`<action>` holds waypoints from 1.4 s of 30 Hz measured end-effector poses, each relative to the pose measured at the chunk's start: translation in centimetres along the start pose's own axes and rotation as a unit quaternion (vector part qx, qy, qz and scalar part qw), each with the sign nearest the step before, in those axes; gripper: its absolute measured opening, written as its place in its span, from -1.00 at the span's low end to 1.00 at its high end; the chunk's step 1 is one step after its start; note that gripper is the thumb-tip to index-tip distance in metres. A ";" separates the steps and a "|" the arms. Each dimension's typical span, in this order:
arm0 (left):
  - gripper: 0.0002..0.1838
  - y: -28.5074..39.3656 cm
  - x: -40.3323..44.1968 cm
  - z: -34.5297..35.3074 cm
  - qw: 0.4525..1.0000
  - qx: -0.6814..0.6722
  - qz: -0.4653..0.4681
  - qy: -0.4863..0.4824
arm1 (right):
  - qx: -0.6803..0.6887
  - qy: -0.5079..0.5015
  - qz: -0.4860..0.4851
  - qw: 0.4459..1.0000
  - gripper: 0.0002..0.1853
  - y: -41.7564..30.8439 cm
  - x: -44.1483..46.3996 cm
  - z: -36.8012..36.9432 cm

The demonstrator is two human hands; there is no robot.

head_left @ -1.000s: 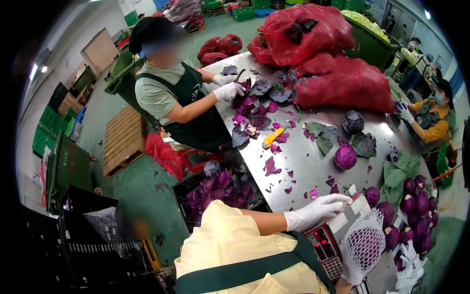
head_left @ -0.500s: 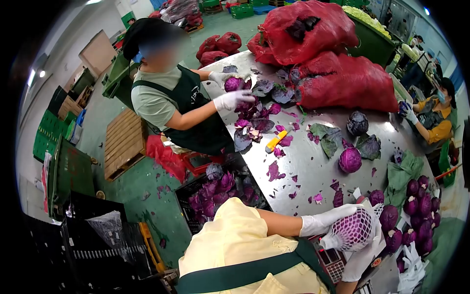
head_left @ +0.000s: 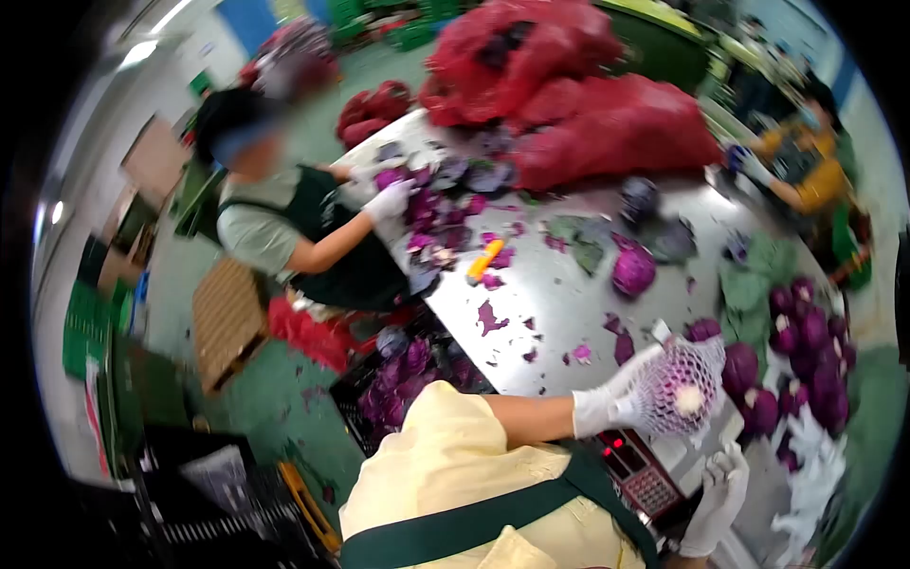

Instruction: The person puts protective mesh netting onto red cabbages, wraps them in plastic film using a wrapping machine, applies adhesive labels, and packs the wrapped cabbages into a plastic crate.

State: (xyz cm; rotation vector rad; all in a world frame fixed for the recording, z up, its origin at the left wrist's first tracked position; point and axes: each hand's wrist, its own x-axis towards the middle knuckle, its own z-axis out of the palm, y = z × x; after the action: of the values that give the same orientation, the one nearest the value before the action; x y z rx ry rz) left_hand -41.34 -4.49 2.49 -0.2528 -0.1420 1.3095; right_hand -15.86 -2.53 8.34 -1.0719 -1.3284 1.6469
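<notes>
My left hand (head_left: 616,396) grips a purple cabbage (head_left: 684,387) in a white foam net, its pale cut stem end showing through the mesh. The cabbage is above a scale (head_left: 697,438) with a keypad and red lit digits; whether it touches the plate I cannot tell. My right hand (head_left: 720,493), gloved in white like the left, is apart from the cabbage beside the scale's edge. Its fingers are loosely bent with nothing visible in them. Beyond the scale lie several trimmed purple cabbages (head_left: 815,332), with white foam nets (head_left: 810,474) next to them.
A co-worker (head_left: 303,228) handles a cabbage across the metal table (head_left: 559,322); another person (head_left: 806,171) works at the far right. Red mesh sacks (head_left: 616,133), loose leaves and a yellow cutter (head_left: 485,262) lie on the table. A black crate (head_left: 355,408) holds leaves.
My right hand has let go of the netted cabbage and drawn back toward me. The left hand still holds it, now turned with its stem end showing. The scale's red digits have come into view.
</notes>
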 end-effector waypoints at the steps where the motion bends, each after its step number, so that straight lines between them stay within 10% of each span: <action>1: -0.46 0.7 1.6 0.6 1.000 -0.008 0.003 0.013 | -0.011 0.037 -0.011 0.999 -0.47 -0.3 1.2 -1.1; 11: -0.48 3.0 25.3 1.5 0.950 0.303 0.019 0.074 | -0.125 0.130 -0.061 0.982 -0.69 -7.0 7.0 -16.8; 21: -0.39 -7.5 49.2 -1.1 0.934 0.279 -0.225 0.003 | -0.242 0.217 -0.086 0.942 -0.73 -9.0 15.0 -33.5; 25: -0.32 -13.5 54.7 -2.3 0.931 0.247 -0.268 0.028 | -0.402 0.286 -0.092 0.865 -0.74 -8.3 20.7 -38.2; 27: -0.32 -14.5 56.8 -3.9 0.921 0.261 -0.287 0.020 | -0.627 0.268 -0.187 0.707 -0.62 -6.8 24.1 -39.6; 32: -0.32 -15.9 60.7 -11.1 0.901 0.368 -0.203 0.107 | -0.754 0.299 -0.166 0.561 -0.51 -4.2 28.1 -40.0; 35: -0.38 -16.8 58.1 -9.8 0.794 0.550 -0.083 0.245 | -0.751 0.272 -0.131 0.587 -0.61 -3.5 28.8 -40.1; 40: -0.16 -16.5 55.5 -9.5 0.721 0.661 -0.111 0.174 | -0.654 0.280 -0.032 0.703 -0.69 -4.1 28.8 -40.7; 42: -0.19 -16.5 55.0 -9.7 0.698 0.705 -0.038 0.119 | -0.589 0.344 -0.188 0.707 -0.72 -4.7 28.2 -41.5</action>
State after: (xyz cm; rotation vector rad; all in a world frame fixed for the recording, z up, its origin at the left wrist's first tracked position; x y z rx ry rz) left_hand -9.50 43.71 -4.67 0.9063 1.0646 0.9646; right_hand 12.55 38.91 4.21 -1.6867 -1.8292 -0.1718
